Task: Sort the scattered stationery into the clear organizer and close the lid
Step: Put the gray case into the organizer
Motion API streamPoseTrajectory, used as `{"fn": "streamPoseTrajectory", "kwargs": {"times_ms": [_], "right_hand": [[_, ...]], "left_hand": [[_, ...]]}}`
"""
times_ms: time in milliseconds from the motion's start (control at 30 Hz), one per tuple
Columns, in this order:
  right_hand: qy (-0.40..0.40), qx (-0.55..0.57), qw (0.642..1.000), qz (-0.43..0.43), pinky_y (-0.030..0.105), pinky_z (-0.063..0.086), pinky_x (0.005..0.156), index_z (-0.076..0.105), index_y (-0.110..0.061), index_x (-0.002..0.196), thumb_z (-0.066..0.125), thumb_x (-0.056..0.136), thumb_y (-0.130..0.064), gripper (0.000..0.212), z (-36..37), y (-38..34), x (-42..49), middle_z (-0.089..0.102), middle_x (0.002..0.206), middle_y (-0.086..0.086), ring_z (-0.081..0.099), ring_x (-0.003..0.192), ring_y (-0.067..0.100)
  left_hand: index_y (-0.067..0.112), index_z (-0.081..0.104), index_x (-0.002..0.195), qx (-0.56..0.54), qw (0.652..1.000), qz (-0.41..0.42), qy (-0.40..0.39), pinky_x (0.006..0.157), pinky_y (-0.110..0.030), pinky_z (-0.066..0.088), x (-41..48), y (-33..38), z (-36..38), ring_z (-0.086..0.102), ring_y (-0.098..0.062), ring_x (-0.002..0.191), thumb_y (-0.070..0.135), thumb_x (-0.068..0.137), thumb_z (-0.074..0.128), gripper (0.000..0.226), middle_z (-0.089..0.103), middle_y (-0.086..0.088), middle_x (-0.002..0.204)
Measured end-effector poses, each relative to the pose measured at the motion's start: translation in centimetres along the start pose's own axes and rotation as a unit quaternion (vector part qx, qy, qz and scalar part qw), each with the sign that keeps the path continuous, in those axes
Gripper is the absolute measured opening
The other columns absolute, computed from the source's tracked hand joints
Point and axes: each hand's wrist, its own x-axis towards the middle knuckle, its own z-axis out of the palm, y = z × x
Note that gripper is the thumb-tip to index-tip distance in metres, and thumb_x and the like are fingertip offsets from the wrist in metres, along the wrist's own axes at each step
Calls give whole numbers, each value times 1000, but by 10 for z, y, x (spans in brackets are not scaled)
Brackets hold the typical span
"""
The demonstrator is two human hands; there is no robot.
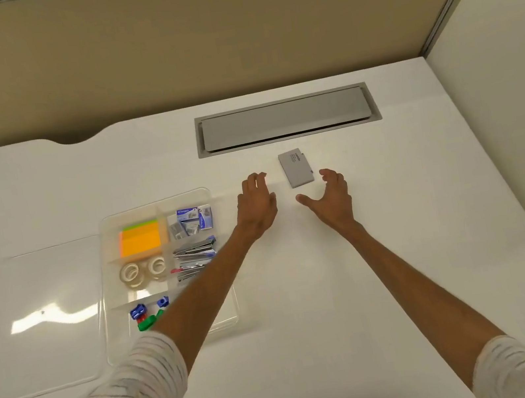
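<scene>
The clear organizer (104,225) lies at the left of the white desk, its lid (38,323) swung flat open to its left. Its compartments hold orange and green sticky notes (140,239), blue staple boxes (191,221), tape rolls (143,271), staplers (194,257) and small blue, red and green sharpeners (146,313). A small grey flat box (296,167) lies alone on the desk beyond my hands. My left hand (257,205) rests open, fingers spread, left of that box. My right hand (330,198) hovers open just below and right of it, not touching. My left forearm crosses the organizer's near right corner.
A grey cable hatch (286,119) is set into the desk behind the grey box. Beige partition panels (226,31) close off the back, and a white panel (500,89) stands on the right. Bare white desk (305,296) stretches between my arms.
</scene>
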Motion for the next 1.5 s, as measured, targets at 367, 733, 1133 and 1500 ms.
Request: {"fn": "streamPoseTrajectory", "kwargs": {"times_ms": [367, 733, 1133, 1500], "right_hand": [[28, -53, 997, 47, 44, 36, 98, 37, -13, 138, 79, 62, -62, 100, 29, -2, 42, 44, 136, 5, 39, 128, 26], [88, -82, 993, 6, 34, 28, 81, 51, -18, 121, 78, 64, -54, 73, 44, 9, 52, 49, 118, 3, 45, 110, 24], [45, 76, 996, -32, 27, 29, 96, 53, -19, 122, 84, 67, -32, 64, 32, 9, 11, 54, 122, 1, 52, 111, 17], [26, 130, 986, -99, 6, 43, 72, 50, -9, 129, 85, 70, -19, 69, -8, -21, -25, 51, 126, 9, 53, 111, 21]], "left_hand": [[12, 19, 151, 31, 995, 0, -97, 103, -53, 40, 80, 3, 0, 32, -34, 136, 26, 104, 33, 51, 25, -12, 155], [16, 36, 143, 28, 990, 27, -137, 103, -48, 40, 110, 6, 23, 32, -30, 132, 36, 101, 42, 47, 31, -12, 145], [2, 48, 116, -235, 966, -65, -89, 86, -44, 54, 58, 2, 6, 64, -35, 98, 21, 97, 56, 28, 65, -20, 113], [2, 46, 134, -325, 940, -54, -91, 78, -32, 50, 12, 14, -50, 70, -36, 93, 14, 93, 61, 45, 70, -24, 107]]}}
